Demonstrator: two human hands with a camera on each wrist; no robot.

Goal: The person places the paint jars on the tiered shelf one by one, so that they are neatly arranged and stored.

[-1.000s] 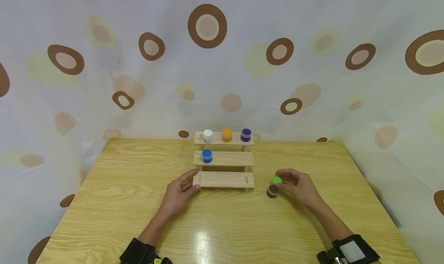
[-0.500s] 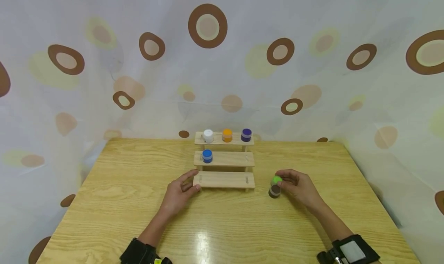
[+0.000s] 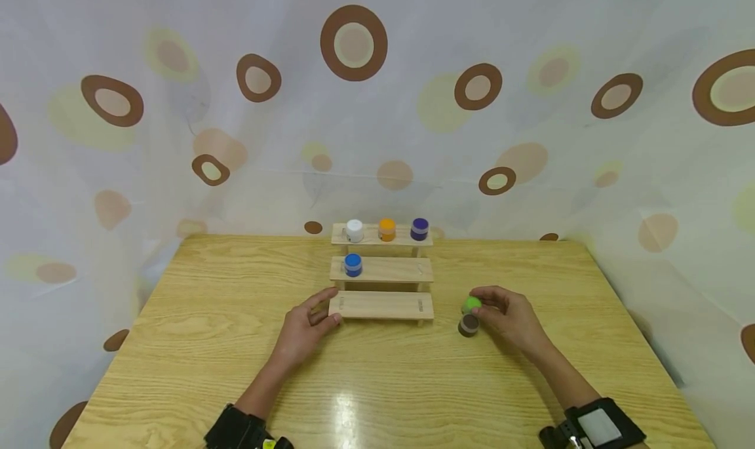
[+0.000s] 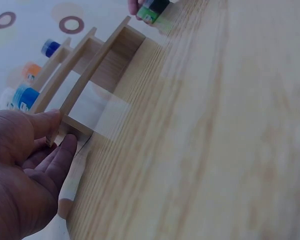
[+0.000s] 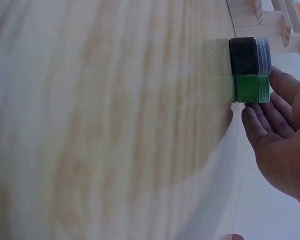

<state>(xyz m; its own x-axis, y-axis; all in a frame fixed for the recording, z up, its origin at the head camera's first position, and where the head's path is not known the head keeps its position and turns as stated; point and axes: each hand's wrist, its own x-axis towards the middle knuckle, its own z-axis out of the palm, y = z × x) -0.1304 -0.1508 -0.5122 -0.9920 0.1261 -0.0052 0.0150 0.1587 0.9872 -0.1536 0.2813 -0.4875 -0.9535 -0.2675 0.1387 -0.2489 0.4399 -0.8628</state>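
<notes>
A three-tier wooden rack [image 3: 380, 305] stands on the table, and my left hand [image 3: 302, 334] grips the left end of its lowest shelf. In the left wrist view the thumb lies on the board and the fingers [image 4: 65, 155] reach to its underside. Right of the rack, my right hand [image 3: 510, 318] holds a small green paint jar [image 3: 471, 304] between thumb and fingers. A black paint jar [image 3: 468, 326] sits against the green one on the near side, close to the thumb. Both jars [image 5: 247, 89] stand side by side on the table in the right wrist view.
The top shelf bears white [image 3: 354, 231], orange [image 3: 387, 229] and purple [image 3: 419, 229] jars. A blue jar [image 3: 352, 265] stands at the left of the middle shelf. A patterned curtain [image 3: 265, 141] hangs behind the table [image 3: 389, 390].
The black jar has shifted slightly to the right, closer in beside the green jar. Both hands and the rack have stayed almost where they were.
</notes>
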